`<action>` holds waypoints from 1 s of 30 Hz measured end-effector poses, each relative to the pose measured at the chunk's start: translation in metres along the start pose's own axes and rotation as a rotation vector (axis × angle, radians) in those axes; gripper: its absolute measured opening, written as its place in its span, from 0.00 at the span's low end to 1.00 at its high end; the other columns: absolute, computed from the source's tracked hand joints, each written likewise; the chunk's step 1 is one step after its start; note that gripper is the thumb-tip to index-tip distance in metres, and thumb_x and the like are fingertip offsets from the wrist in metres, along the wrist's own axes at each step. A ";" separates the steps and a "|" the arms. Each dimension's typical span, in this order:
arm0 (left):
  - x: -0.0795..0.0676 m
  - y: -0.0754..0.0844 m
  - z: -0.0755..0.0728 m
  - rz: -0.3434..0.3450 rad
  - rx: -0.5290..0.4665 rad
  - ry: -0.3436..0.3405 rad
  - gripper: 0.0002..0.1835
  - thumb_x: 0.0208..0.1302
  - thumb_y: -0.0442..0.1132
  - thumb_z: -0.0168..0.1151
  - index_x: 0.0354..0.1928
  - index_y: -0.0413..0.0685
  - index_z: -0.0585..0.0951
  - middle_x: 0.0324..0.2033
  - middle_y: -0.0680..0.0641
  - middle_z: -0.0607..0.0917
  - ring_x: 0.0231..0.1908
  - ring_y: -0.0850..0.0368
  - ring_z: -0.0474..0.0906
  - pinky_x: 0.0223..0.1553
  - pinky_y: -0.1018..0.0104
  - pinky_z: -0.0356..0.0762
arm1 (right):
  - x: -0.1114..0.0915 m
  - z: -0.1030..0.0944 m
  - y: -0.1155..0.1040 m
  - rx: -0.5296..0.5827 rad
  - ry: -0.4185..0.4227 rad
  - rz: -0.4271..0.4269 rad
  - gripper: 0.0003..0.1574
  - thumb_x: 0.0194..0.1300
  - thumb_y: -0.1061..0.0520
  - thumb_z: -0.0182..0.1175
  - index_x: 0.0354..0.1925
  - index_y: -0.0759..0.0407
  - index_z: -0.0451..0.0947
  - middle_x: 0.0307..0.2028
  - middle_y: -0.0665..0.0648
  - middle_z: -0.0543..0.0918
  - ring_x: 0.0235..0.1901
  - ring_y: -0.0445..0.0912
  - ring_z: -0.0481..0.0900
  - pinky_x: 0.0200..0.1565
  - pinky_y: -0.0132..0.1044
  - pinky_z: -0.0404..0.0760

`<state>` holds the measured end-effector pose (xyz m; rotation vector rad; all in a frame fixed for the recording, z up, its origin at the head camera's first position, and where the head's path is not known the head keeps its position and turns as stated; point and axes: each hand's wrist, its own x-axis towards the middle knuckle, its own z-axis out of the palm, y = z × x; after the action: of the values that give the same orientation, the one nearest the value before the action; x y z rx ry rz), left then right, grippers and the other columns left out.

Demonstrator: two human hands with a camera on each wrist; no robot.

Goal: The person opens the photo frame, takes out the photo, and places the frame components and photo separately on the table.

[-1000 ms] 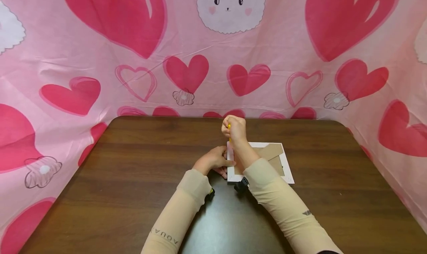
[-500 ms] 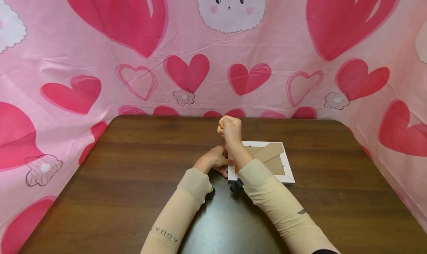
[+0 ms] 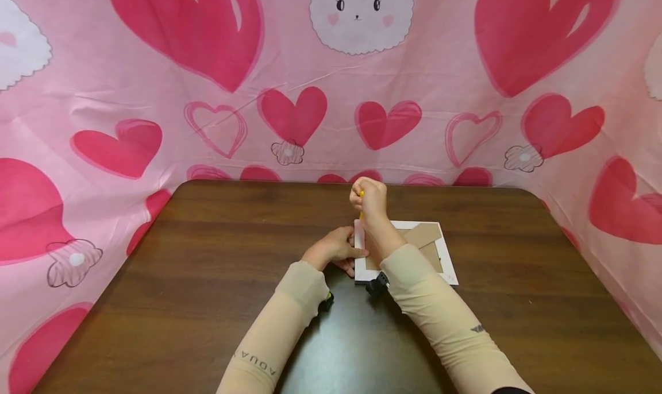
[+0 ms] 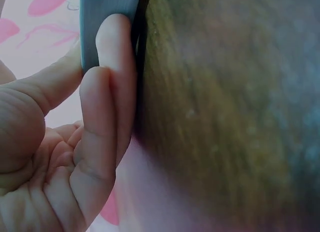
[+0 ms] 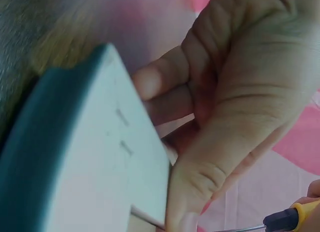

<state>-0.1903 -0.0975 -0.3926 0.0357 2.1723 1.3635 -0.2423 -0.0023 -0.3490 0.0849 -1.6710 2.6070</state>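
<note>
A white-bordered picture frame (image 3: 447, 262) lies back side up on the table, its brown backing board (image 3: 431, 256) and folded stand (image 3: 423, 234) showing. My left hand (image 3: 337, 248) grips the frame's left edge. Its thumb rests on the white border, and its fingertips (image 4: 115, 37) touch the side in the left wrist view. Above the far left corner, my right hand (image 3: 372, 200) is curled round a screwdriver (image 5: 282, 220) with a yellow handle, black collar and metal shaft. Where the screwdriver's tip meets the frame is hidden.
The dark wooden table (image 3: 217, 302) spreads around the frame on all sides. Behind and beside it hangs a pink cloth (image 3: 341, 72) printed with hearts. Black wrist cameras sit under both sleeves, the right one (image 3: 377, 285) close to the frame's near edge.
My right hand swung left with the screwdriver half a second ago and is now back to the right. The left hand and the frame stay in place.
</note>
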 end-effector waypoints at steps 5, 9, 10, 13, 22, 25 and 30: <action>0.000 0.000 0.002 0.004 0.024 -0.010 0.14 0.65 0.37 0.67 0.38 0.40 0.69 0.16 0.44 0.77 0.11 0.57 0.78 0.18 0.65 0.80 | 0.001 -0.003 -0.002 -0.048 -0.044 0.032 0.24 0.61 0.70 0.37 0.11 0.56 0.58 0.07 0.45 0.60 0.10 0.35 0.54 0.13 0.24 0.49; 0.000 -0.002 0.002 0.015 0.048 -0.011 0.15 0.66 0.37 0.66 0.35 0.41 0.67 0.16 0.44 0.76 0.11 0.57 0.77 0.18 0.66 0.80 | 0.004 -0.008 -0.007 -0.054 -0.035 0.042 0.22 0.61 0.70 0.36 0.13 0.57 0.58 0.07 0.46 0.60 0.10 0.36 0.54 0.14 0.24 0.50; 0.000 -0.002 0.002 0.018 0.048 -0.008 0.16 0.66 0.37 0.66 0.35 0.41 0.67 0.16 0.44 0.76 0.11 0.57 0.77 0.18 0.67 0.80 | 0.005 -0.010 -0.010 -0.055 -0.026 0.040 0.22 0.61 0.71 0.36 0.13 0.57 0.58 0.07 0.46 0.60 0.10 0.35 0.54 0.13 0.24 0.50; -0.001 -0.003 0.002 0.028 0.049 0.007 0.17 0.65 0.37 0.67 0.33 0.41 0.66 0.17 0.44 0.76 0.11 0.58 0.77 0.17 0.67 0.79 | 0.008 -0.016 -0.019 -0.039 -0.010 0.023 0.21 0.61 0.71 0.35 0.14 0.58 0.59 0.08 0.47 0.61 0.10 0.36 0.55 0.13 0.24 0.52; -0.004 -0.002 0.003 0.028 0.037 0.022 0.18 0.64 0.37 0.68 0.32 0.42 0.65 0.17 0.43 0.75 0.11 0.57 0.77 0.17 0.66 0.80 | 0.023 -0.053 -0.059 0.009 -0.003 0.002 0.18 0.59 0.70 0.36 0.20 0.58 0.67 0.12 0.47 0.62 0.12 0.36 0.56 0.14 0.22 0.55; -0.004 -0.001 0.002 0.028 0.038 0.024 0.17 0.64 0.37 0.68 0.33 0.42 0.66 0.17 0.43 0.75 0.11 0.57 0.76 0.18 0.65 0.81 | 0.026 -0.069 -0.072 0.013 -0.021 -0.018 0.15 0.55 0.72 0.35 0.23 0.58 0.65 0.11 0.47 0.61 0.12 0.36 0.56 0.15 0.22 0.54; -0.004 -0.001 0.004 0.025 0.051 0.027 0.17 0.64 0.38 0.68 0.33 0.42 0.66 0.17 0.43 0.75 0.11 0.57 0.76 0.19 0.65 0.81 | 0.031 -0.094 -0.093 -0.096 -0.006 -0.046 0.16 0.51 0.76 0.32 0.29 0.58 0.58 0.10 0.47 0.62 0.12 0.38 0.57 0.18 0.24 0.54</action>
<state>-0.1852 -0.0963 -0.3930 0.0653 2.2357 1.3294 -0.2687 0.1220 -0.3020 0.1261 -1.7710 2.4921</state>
